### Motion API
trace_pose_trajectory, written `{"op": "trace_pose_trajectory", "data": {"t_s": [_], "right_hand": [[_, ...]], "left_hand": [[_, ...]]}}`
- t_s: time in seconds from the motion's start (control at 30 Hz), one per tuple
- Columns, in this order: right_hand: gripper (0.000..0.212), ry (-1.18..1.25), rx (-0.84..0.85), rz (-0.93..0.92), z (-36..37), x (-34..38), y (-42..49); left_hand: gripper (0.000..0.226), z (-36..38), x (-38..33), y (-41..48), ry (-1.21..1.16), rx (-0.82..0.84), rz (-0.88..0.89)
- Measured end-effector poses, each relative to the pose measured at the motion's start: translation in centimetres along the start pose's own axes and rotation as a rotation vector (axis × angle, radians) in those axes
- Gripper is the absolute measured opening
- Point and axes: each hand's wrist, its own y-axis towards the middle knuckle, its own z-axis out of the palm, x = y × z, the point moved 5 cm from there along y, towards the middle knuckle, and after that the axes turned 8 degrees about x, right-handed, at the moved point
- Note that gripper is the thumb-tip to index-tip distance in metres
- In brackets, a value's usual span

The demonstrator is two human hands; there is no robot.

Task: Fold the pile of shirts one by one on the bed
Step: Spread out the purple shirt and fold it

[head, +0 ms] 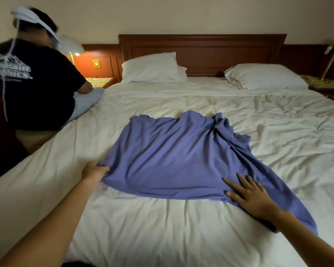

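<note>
A blue-purple shirt (174, 157) lies spread and wrinkled in the middle of the white bed (143, 228). Its far right part is bunched into folds, and a strip of it runs toward the near right under my forearm. My left hand (94, 171) pinches the shirt's near left corner. My right hand (250, 195) lies flat on the shirt's near right part, fingers spread. No pile of other shirts is in view.
Another person in a dark printed T-shirt (33, 83) sits on the bed's far left edge, facing away. Two white pillows (152, 67) (266, 76) lean by the wooden headboard (201, 49). A lit lamp (73, 49) stands on the left nightstand, a brass lamp (330, 60) at the right.
</note>
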Motion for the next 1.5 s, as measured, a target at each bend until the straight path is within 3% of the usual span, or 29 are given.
{"op": "trace_pose_trajectory", "data": {"t_s": [0.07, 0.1, 0.17, 0.23, 0.3, 0.43, 0.6, 0.73, 0.87, 1.0, 1.17, 1.27, 1.43, 1.5], "right_hand": [[0.054, -0.071, -0.094, -0.062, -1.4, -0.1, 0.1], [0.049, -0.038, -0.104, 0.010, -2.2, -0.3, 0.2], [0.045, -0.008, -0.083, 0.211, -3.7, -0.3, 1.1], [0.042, -0.009, -0.106, 0.214, -4.9, 1.4, 2.9], [0.046, 0.086, -0.116, 0.076, -5.2, 4.9, 4.6], [0.062, 0.125, 0.021, -0.121, -2.5, 12.3, 8.3], [0.060, 0.118, 0.051, -0.083, -0.7, 15.6, 14.9], [0.063, 0.175, 0.011, -0.061, -0.7, 15.4, 20.3], [0.068, 0.262, -0.096, -0.019, -1.6, 15.3, 25.4], [0.069, 0.290, -0.209, 0.049, -2.5, 15.1, 28.7], [0.066, 0.342, -0.327, 0.065, -2.9, 14.5, 30.5], [0.066, 0.353, -0.333, 0.067, -3.1, 14.4, 31.2], [0.068, 0.281, -0.258, 0.068, -3.5, 13.9, 32.9], [0.070, 0.270, -0.243, 0.044, -4.1, 13.5, 33.9]], "left_hand": [[0.019, -3.8, -0.1, -0.2, 0.271, -0.094, 0.029], [0.020, -5.2, 0.2, -0.4, 0.455, -0.062, 0.011], [0.030, -6.7, 1.4, -0.7, 0.750, 0.122, -0.097], [0.052, -6.7, 2.4, -0.7, 0.867, 0.248, -0.188], [0.073, -5.6, 2.1, -0.2, 0.784, 0.224, -0.128], [0.076, -1.6, 0.2, 2.3, 0.454, 0.145, 0.059], [0.063, 2.0, -2.1, 8.9, 0.025, 0.144, 0.012], [0.055, 5.6, -4.8, 14.5, -0.190, 0.300, -0.025], [0.046, 7.0, -6.5, 18.8, -0.247, 0.464, -0.046], [0.032, 3.0, -6.3, 22.3, -0.325, 0.180, 0.127], [0.032, 5.5, -7.0, 24.3, -0.357, 0.441, -0.039], [0.033, 7.4, -9.5, 26.6, -0.398, 0.444, -0.100], [0.045, 11.0, -12.5, 28.7, -0.141, 0.559, -0.192], [0.043, 12.2, -13.9, 29.6, -0.105, 0.538, -0.143]]}}
